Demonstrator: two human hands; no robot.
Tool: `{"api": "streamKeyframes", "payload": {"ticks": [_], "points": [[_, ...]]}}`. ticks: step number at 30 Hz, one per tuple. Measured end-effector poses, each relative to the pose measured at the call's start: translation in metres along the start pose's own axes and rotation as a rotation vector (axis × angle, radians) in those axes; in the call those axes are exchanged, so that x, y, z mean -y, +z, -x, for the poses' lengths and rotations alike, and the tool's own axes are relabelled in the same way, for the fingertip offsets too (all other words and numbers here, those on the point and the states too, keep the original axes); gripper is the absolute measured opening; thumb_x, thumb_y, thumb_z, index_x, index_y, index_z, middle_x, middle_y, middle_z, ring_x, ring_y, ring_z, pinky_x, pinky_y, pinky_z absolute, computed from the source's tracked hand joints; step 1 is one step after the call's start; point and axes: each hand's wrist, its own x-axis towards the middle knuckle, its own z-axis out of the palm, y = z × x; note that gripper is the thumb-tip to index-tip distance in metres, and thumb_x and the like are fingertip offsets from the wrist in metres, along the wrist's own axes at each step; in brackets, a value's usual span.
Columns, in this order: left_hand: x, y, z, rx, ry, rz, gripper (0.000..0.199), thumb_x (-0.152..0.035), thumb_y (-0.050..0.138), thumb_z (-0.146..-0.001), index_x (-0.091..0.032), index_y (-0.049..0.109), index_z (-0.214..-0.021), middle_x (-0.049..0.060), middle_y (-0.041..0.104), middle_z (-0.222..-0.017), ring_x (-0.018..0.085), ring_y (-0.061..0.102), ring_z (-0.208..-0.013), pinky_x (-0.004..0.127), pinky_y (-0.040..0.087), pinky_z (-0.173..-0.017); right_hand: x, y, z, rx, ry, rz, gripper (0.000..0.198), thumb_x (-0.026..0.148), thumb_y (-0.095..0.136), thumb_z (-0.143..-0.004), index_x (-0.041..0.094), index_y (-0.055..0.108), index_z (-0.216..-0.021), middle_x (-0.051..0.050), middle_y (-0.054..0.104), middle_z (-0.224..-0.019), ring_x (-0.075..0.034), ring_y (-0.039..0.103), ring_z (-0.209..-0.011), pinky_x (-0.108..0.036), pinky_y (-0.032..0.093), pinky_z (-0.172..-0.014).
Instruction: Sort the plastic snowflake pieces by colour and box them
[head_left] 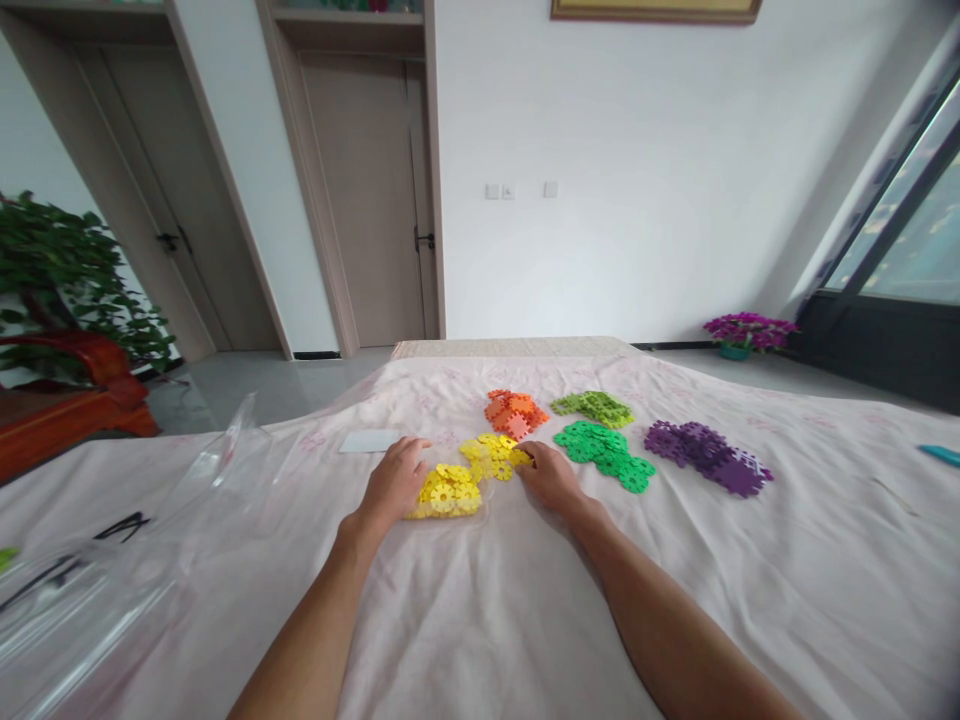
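A clear plastic bag [112, 560] lies slack at far left. The left hand [394, 482] rests flat, fingers spread, bracing the yellow pieces [465, 475], while the right hand [551, 475] pinches 1 at their edge. Orange [515, 410], green [607, 455] and purple piles [705, 455] sit apart by colour on the pink sheet [525, 600].

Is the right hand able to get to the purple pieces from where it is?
Probably yes. The right hand rests at the yellow pieces, and only the flat green pile lies between it and the purple pieces. Nothing tall stands in the way.
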Motion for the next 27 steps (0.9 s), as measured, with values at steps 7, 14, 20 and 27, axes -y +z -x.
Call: {"api": "streamKeyframes", "payload": {"ticks": [7, 14, 20, 27], "points": [[-0.001, -0.001, 0.001, -0.01, 0.014, 0.007, 0.04, -0.011, 0.043, -0.086, -0.02, 0.06, -0.12, 0.007, 0.061, -0.129, 0.019, 0.053, -0.124, 0.032, 0.038, -0.11, 0.033, -0.011, 0.003, -0.062, 0.044, -0.528, 0.034, 0.029, 0.065, -0.073, 0.019, 0.07, -0.105, -0.003, 0.073, -0.09, -0.018, 0.064, -0.08, -0.029, 0.048, -0.072], [-0.002, -0.001, 0.001, -0.009, 0.007, 0.008, 0.04, -0.011, 0.044, -0.086, -0.02, 0.06, -0.121, 0.007, 0.061, -0.13, 0.02, 0.052, -0.125, 0.033, 0.038, -0.111, 0.063, -0.01, 0.008, 0.114, 0.033, -0.956, 0.048, 0.038, 0.071, -0.072, 0.017, 0.066, -0.114, -0.005, 0.072, -0.094, -0.016, 0.065, -0.076, -0.026, 0.05, -0.063], [-0.001, -0.001, 0.0, -0.005, 0.016, -0.001, 0.04, -0.011, 0.043, -0.086, -0.02, 0.06, -0.121, 0.008, 0.061, -0.129, 0.019, 0.053, -0.124, 0.033, 0.039, -0.11, 0.032, -0.003, 0.005, -0.081, -0.043, -0.207, 0.031, 0.026, 0.057, -0.085, 0.018, 0.069, -0.113, -0.009, 0.069, -0.111, -0.021, 0.062, -0.098, -0.034, 0.047, -0.088], [-0.001, -0.001, 0.001, -0.01, 0.026, -0.004, 0.04, -0.009, 0.042, -0.085, -0.019, 0.06, -0.12, 0.008, 0.061, -0.129, 0.019, 0.053, -0.124, 0.032, 0.038, -0.11, 0.034, 0.0, 0.018, 0.063, -0.17, 0.212, 0.037, 0.034, 0.051, -0.095, 0.024, 0.062, -0.129, -0.009, 0.058, -0.132, -0.023, 0.05, -0.119, -0.034, 0.037, -0.101]]}}
